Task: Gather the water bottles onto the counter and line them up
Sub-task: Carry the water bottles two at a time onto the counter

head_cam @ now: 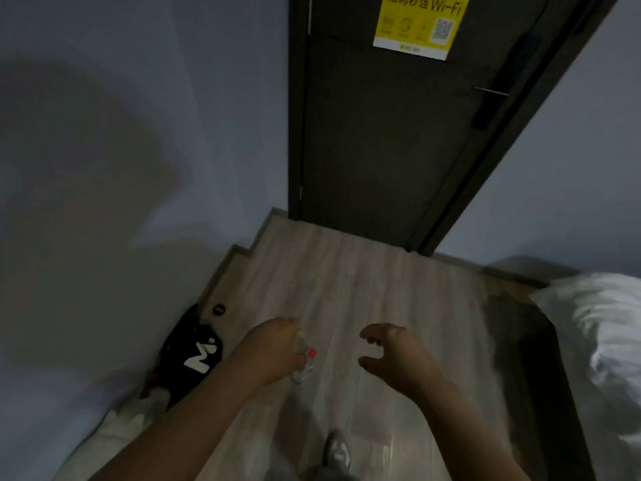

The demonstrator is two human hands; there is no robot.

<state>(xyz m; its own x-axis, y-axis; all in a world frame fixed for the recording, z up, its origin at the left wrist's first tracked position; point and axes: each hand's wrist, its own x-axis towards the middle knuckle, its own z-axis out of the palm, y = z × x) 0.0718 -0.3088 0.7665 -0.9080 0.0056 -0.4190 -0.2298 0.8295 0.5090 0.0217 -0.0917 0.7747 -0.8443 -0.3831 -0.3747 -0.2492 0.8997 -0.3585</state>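
Nearest, a grey shoe (335, 450) stands on the wooden floor (364, 289), close to the floor's near edge. Above it both forearms reach forward and down.

The left hand (274, 345) curls round a clear water bottle (304, 369) with a red cap (312, 353). The bottle is held over the middle of the floor, and blur hides exactly how the fingers sit on it. The right hand (392, 355) hovers beside it, well apart, with fingers loosely hooked and holding nothing.

At the floor's left edge, against the wall, lies a black bag (194, 355) with white lettering, and a small dark round object (218, 309) sits just beyond it. White bedding (603, 341) shows at the right edge. At the far edge stands a dark door (388, 133) bearing a yellow Wi-Fi sticker (419, 26). No counter is in view.

The bottle looks like thin plastic, so it is probably light. It may dent under a hard squeeze, and the smooth wall may be slippery. A wrap round the mid-body seems the safest hold, with the cap as a second place to pinch. It should be set down upright on its base.
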